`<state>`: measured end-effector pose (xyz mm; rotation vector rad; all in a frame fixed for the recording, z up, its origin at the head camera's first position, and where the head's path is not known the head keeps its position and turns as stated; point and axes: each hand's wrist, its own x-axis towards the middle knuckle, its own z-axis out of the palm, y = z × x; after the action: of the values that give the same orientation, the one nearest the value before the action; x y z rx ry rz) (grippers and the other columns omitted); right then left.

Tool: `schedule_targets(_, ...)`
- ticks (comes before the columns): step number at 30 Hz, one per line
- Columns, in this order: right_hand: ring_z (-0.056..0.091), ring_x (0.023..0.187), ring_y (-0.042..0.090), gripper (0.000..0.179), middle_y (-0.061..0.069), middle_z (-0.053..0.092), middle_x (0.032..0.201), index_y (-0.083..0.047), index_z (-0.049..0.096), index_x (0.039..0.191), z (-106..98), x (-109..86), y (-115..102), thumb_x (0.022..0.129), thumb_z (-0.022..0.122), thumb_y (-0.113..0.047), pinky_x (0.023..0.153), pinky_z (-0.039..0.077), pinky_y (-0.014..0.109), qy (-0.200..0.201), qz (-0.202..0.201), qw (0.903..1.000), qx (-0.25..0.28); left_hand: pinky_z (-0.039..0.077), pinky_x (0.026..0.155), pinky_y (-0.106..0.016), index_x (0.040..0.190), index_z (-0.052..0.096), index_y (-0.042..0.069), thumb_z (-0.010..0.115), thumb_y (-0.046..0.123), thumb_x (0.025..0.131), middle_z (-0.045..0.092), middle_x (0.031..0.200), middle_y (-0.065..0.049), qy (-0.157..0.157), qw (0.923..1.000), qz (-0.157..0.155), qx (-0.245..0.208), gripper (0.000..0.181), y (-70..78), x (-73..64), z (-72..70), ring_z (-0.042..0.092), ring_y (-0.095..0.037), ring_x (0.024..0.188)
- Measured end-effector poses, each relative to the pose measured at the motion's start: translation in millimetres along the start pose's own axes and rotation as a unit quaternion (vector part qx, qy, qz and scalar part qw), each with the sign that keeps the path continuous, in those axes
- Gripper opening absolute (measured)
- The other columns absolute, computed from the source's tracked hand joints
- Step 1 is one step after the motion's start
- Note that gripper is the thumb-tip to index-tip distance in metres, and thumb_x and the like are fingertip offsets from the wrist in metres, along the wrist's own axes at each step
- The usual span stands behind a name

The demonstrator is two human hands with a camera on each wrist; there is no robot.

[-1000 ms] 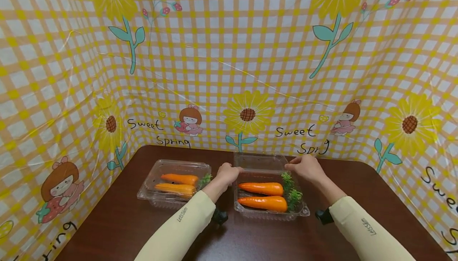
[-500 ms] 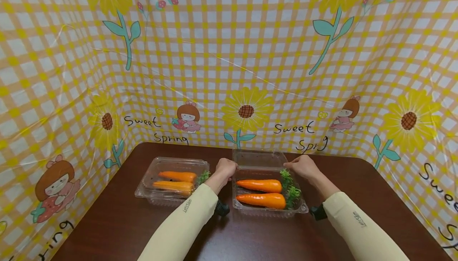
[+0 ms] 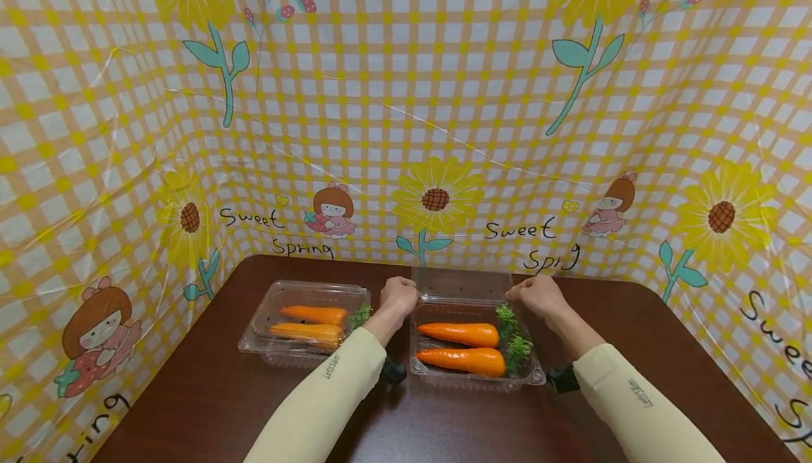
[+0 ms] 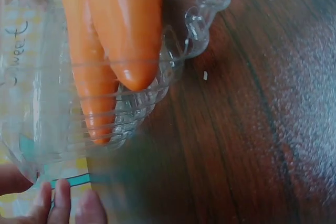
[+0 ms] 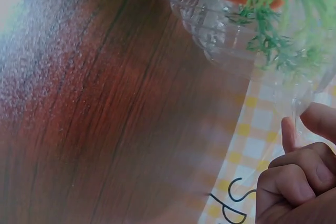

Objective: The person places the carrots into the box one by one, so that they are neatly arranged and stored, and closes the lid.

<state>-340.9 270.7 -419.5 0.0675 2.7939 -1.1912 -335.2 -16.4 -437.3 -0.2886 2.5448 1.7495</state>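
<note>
In the head view, a clear plastic clamshell container [image 3: 478,380] sits on the table with its lid [image 3: 463,283] tipped back behind it. Two orange carrots [image 3: 462,360] with feathery green tops [image 3: 519,350] lie inside, tips to the left. My left hand [image 3: 400,297] pinches the container's back left corner near the hinge; the left wrist view has the fingers [image 4: 62,203] and thumb at that clear edge. At the back right corner my right hand [image 3: 540,299] pinches the plastic between thumb [image 5: 320,119] and forefinger, its other fingers curled.
Left of it stands a second clear container [image 3: 256,343], lid down, with two carrots [image 3: 311,334] inside. Both rest on a dark wooden table [image 3: 438,428]. Yellow checked cloth [image 3: 406,132] hangs behind and at both sides.
My left hand has drawn slightly left, its fingers more curled at the corner than a second ago. The lid stays tipped back, and my right hand keeps its place. The head view shifted a little.
</note>
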Motion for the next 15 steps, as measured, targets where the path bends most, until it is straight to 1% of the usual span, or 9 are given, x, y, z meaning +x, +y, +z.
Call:
schedule_targets(1, 0.055, 0.121, 0.047, 0.030, 0.028, 0.062, 0.131, 0.004, 0.075, 0.113, -0.4, -2.0, -1.1, 0.098, 0.064, -0.020, 0.093, 0.048, 0.058, 0.003, -0.004, 1.0000, -0.004, 0.048, 0.070, -0.035, 0.119, 0.071, 0.007, 0.064, 0.009, 0.096, 0.068, 0.120, -0.011, 0.010, 0.9999, 0.006, 0.001, 0.025, 0.4, -0.4, 0.3, 0.062, -0.025, 0.092)
schedule_targets(2, 0.053, 0.123, 0.048, 0.031, 0.028, 0.061, 0.132, 0.004, 0.074, 0.113, -0.7, -3.2, -1.9, 0.098, 0.064, -0.020, 0.096, 0.047, 0.060, 0.007, -0.005, 1.0000, -0.003, 0.050, 0.074, -0.037, 0.116, 0.071, 0.008, 0.065, 0.010, 0.095, 0.069, 0.117, -0.010, 0.021, 0.9997, 0.014, 0.005, 0.022, 0.7, -0.7, 0.7, 0.063, -0.026, 0.097)
schedule_targets(5, 0.053, 0.122, 0.048, 0.032, 0.028, 0.059, 0.132, 0.005, 0.073, 0.113, -1.3, -6.7, -4.0, 0.097, 0.065, -0.022, 0.094, 0.048, 0.058, 0.019, -0.005, 0.9998, 0.002, 0.052, 0.077, -0.039, 0.112, 0.071, 0.011, 0.068, 0.013, 0.095, 0.070, 0.111, -0.006, 0.047, 0.9985, 0.028, 0.004, 0.018, 2.8, -1.3, 1.4, 0.064, -0.027, 0.095)
schedule_targets(8, 0.052, 0.122, 0.046, 0.031, 0.027, 0.057, 0.132, 0.005, 0.072, 0.112, -1.9, -9.6, -5.9, 0.098, 0.065, -0.021, 0.092, 0.048, 0.055, 0.029, -0.004, 0.9994, 0.016, 0.051, 0.073, -0.037, 0.110, 0.071, 0.014, 0.068, 0.016, 0.096, 0.070, 0.108, -0.004, 0.060, 0.9975, 0.036, -0.006, 0.014, 6.4, -2.5, 0.6, 0.063, -0.024, 0.089)
schedule_targets(12, 0.055, 0.118, 0.042, 0.028, 0.025, 0.060, 0.129, 0.003, 0.072, 0.111, -2.6, -11.1, -8.1, 0.098, 0.065, -0.021, 0.087, 0.049, 0.047, 0.041, -0.008, 0.9988, 0.026, 0.049, 0.069, -0.036, 0.110, 0.071, 0.014, 0.064, 0.019, 0.100, 0.070, 0.106, -0.004, 0.076, 0.9957, 0.050, -0.017, 0.013, 12.2, -5.9, -1.7, 0.062, -0.022, 0.083)
schedule_targets(15, 0.057, 0.115, 0.038, 0.028, 0.024, 0.061, 0.129, 0.002, 0.072, 0.111, -3.8, -12.0, -9.9, 0.098, 0.065, -0.022, 0.083, 0.050, 0.042, 0.049, -0.013, 0.9983, 0.029, 0.049, 0.071, -0.036, 0.113, 0.071, 0.013, 0.058, 0.021, 0.103, 0.070, 0.106, -0.005, 0.089, 0.9937, 0.066, -0.017, 0.018, 15.6, -8.2, -3.5, 0.062, -0.021, 0.082)
